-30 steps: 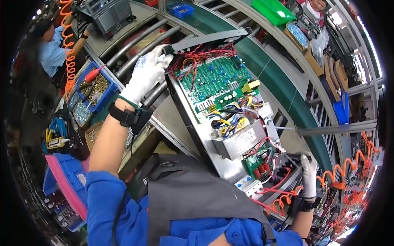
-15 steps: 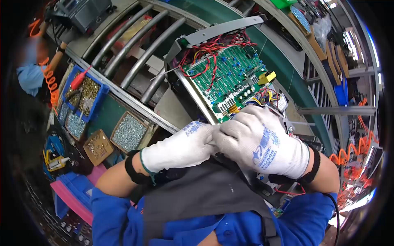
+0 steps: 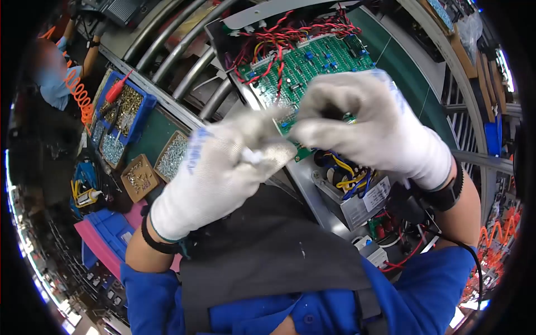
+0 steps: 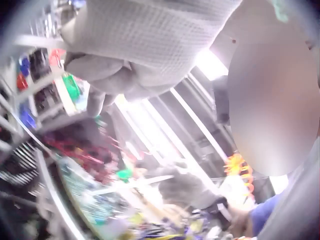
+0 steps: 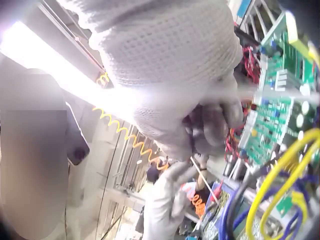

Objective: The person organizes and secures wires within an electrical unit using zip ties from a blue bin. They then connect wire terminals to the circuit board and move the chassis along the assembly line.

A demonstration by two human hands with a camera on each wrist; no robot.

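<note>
Both hands wear white knit gloves and are raised over an electronics chassis (image 3: 324,206). The right hand (image 3: 363,123) has its fingers curled, thumb toward the left hand, above a green circuit board (image 3: 290,70). In the right wrist view a thin white strip (image 5: 205,181), like a cable tie, runs from the right fingertips past the left hand (image 5: 165,205). The left hand (image 3: 218,167) is blurred with bent fingers; I cannot tell whether it grips the strip. Twisted red wires (image 3: 279,36) lie along the board's far end; yellow and blue wires (image 3: 349,181) pass below the right hand.
Metal rollers (image 3: 162,56) lie beyond the left hand. A blue bin (image 3: 139,117) of brass-coloured screws and cardboard trays (image 3: 139,177) of small hardware stand at the left. A metal transformer box (image 3: 363,209) sits in the chassis. Another person (image 3: 56,84) is at far left.
The hands came from opposite ends of the chassis to meet over its middle, then drew apart a little, the right moving up and right. The head view has shifted.
</note>
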